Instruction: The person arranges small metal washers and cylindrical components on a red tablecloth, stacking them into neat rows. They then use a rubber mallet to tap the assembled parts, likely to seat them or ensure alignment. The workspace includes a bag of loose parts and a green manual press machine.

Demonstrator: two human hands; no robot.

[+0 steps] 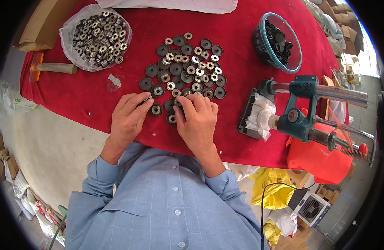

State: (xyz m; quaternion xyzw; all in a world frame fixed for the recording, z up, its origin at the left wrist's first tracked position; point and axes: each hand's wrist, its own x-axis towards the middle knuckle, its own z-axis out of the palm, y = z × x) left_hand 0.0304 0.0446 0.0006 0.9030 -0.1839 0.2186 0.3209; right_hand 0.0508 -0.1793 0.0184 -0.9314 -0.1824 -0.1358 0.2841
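Observation:
Black round caps and silver ring bearings lie spread over the red cloth in front of me; some bearings sit inside caps. My left hand is at the near left of this spread, thumb and fingers pinched together on a small thing mostly hidden by the fingertips. Beside those fingertips is a cap with a bearing in it. My right hand is at the near edge of the group, its thumb and index finger closed around a bearing, partly covered. Another capped bearing lies by its thumb.
A plastic bag full of bearings stands at the far left, near a wooden-handled hammer and a cardboard box. A clear bowl of black caps is at the far right. A green hand press occupies the right side.

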